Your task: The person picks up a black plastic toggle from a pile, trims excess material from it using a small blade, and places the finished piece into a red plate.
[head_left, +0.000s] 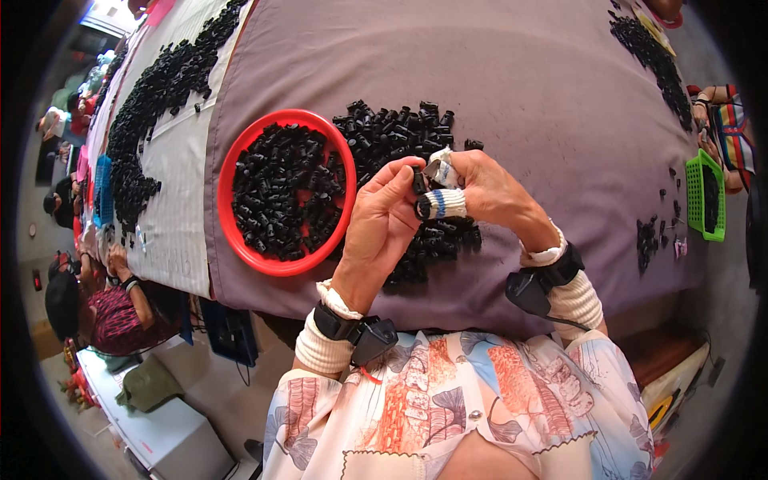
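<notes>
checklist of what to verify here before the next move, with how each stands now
1. Black part pinched by the left hand: ok, at the fingertips.
2. Right hand at the part: ok, fingertips close beside it.
3. Finger wraps on the right hand: ok, two wrapped digits show.
4. Red basin upright: ok, left of the hands.
5. Cloth around the hands free of loose parts: not ok, a pile lies there.
6. Held part undamaged: cannot tell, too small.

Beyond the red basin [225,196] and well to its right, the purple cloth [572,132] leaves open passage. Just right of the basin, a pile of black parts [392,132], with the left hand [376,220] and right hand [500,190] above it, blocks the way; left of the basin, another heap [132,140] obstructs.
</notes>
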### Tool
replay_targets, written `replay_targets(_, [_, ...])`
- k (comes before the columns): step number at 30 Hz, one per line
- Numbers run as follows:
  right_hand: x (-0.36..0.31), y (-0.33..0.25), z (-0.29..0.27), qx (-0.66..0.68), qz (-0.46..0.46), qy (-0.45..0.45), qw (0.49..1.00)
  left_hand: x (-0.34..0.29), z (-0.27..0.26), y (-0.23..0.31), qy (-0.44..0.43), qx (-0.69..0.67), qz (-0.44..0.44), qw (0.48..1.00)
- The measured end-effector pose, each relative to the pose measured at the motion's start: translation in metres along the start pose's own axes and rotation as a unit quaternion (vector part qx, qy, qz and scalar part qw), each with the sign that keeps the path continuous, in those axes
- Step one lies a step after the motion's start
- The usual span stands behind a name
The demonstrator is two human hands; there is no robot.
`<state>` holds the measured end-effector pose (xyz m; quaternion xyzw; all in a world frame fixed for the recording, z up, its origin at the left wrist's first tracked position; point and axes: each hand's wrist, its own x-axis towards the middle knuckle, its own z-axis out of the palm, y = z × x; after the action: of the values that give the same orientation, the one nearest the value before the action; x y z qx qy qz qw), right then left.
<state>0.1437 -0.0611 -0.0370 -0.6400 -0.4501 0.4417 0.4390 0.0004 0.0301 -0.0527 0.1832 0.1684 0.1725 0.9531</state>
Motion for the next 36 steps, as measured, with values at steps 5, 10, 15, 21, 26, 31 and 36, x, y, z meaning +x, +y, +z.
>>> replay_targets(5, [0.003,-0.006,0.001,0.013,0.009,0.01,1.0,-0.004,0.0,0.001,0.016,-0.016,0.006,1.0])
replay_targets(10, [0.003,-0.008,0.001,-0.009,0.059,0.023,0.998,-0.005,-0.004,0.002,-0.011,0.014,0.023,1.0])
replay_targets(15, [0.002,-0.01,0.001,0.0,0.02,0.025,0.999,-0.004,0.007,0.002,0.028,0.102,0.021,0.994])
replay_targets(21, [0.002,0.002,0.005,0.008,-0.013,0.046,0.999,-0.003,0.002,0.002,0.064,0.09,0.021,0.994])
replay_targets(26, [0.004,-0.004,0.002,0.024,0.056,0.051,0.997,-0.004,0.002,0.003,0.038,0.096,0.016,0.995])
replay_targets(31, [0.006,0.0,0.0,-0.004,0.03,0.03,0.999,-0.005,-0.005,0.003,0.045,0.082,0.02,0.995])
replay_targets(36, [0.008,-0.004,0.002,-0.021,0.021,-0.014,0.999,-0.004,-0.005,0.004,0.033,0.049,0.02,0.998])
